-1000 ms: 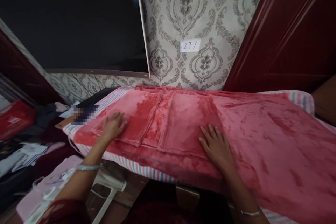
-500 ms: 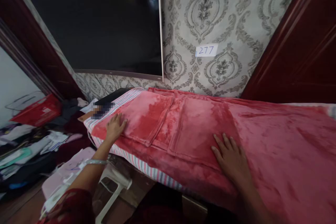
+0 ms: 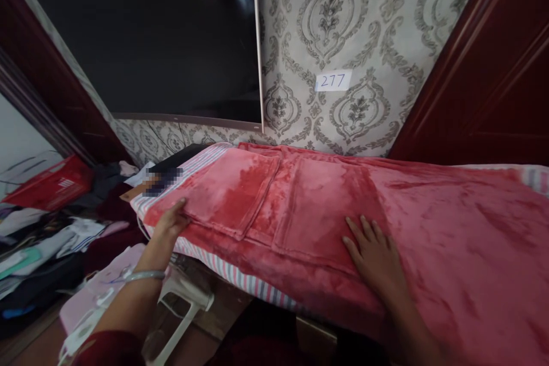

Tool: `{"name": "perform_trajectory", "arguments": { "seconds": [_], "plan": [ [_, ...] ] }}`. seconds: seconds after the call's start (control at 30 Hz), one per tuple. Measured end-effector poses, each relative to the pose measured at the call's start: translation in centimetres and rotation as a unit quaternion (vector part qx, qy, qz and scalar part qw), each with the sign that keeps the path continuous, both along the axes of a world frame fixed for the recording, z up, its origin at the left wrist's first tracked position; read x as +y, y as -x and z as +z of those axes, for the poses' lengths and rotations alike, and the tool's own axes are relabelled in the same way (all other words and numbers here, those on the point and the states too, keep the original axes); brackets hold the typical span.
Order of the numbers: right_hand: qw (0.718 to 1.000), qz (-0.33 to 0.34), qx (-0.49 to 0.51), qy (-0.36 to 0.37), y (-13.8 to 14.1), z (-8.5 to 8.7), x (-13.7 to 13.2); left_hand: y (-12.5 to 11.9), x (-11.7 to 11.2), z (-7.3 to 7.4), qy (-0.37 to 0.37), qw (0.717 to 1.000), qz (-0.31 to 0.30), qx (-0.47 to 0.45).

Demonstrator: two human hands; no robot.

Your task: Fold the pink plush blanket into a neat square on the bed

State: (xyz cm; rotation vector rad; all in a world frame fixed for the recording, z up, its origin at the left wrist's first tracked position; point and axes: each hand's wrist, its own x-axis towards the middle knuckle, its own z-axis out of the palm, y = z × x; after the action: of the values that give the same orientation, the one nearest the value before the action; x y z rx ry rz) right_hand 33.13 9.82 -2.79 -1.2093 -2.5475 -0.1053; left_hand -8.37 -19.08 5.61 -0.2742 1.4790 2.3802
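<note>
**Red fleece bracketed left and right**

Patterned wall at the back, dark TV against it at left. Fleece lies spread below, long axis left-right along the wall, striped fabric showing at the near edge. On it, two flaps side by side, strip of red between: left flap, right flap. Their facing edges run near-to-far, far ends leaning right. Can't tell if flaps and base are one piece.

Key relation: flaps sit between the hands. Left hand is nearer the left flap, at its near-left corner; that flap lies right and away from its fingers. Right hand is on the right flap's near-right part; most of that flap lies left and away.

Fingers: right spread apart, palm down. Left bunched at the edge; can't tell if they pinch fabric.
</note>
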Motion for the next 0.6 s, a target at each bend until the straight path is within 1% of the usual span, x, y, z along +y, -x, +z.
{"name": "perform_trajectory", "arguments": {
  "seconds": [0.07,0.17,0.3,0.37,0.47,0.53,0.6],
  "plan": [
    [1.000,0.000,-0.005,0.005,0.0,0.3,-0.1,-0.9,0.6,0.3,-0.019,0.999,-0.023,-0.019],
    [1.000,-0.005,-0.009,0.012,0.2,0.6,-0.1,-1.9,1.6,0.9,-0.003,0.999,-0.046,-0.027],
    [1.000,-0.008,-0.004,0.026,0.3,0.7,-0.3,-2.8,2.8,1.4,0.052,0.998,-0.015,0.011],
    [0.999,-0.004,0.000,0.037,0.3,0.6,-0.2,-3.2,3.5,1.8,0.064,0.997,-0.009,0.053],
    [0.997,0.001,0.011,0.070,0.0,0.5,0.6,-4.1,4.7,2.9,0.048,0.985,-0.022,0.162],
    [0.994,0.001,0.040,0.105,0.0,0.8,1.8,-4.8,5.7,3.8,0.032,0.967,-0.038,0.249],
    [0.985,0.026,0.108,0.129,0.5,1.8,3.1,-5.6,6.5,4.6,0.033,0.946,-0.062,0.315]
  ]
}}
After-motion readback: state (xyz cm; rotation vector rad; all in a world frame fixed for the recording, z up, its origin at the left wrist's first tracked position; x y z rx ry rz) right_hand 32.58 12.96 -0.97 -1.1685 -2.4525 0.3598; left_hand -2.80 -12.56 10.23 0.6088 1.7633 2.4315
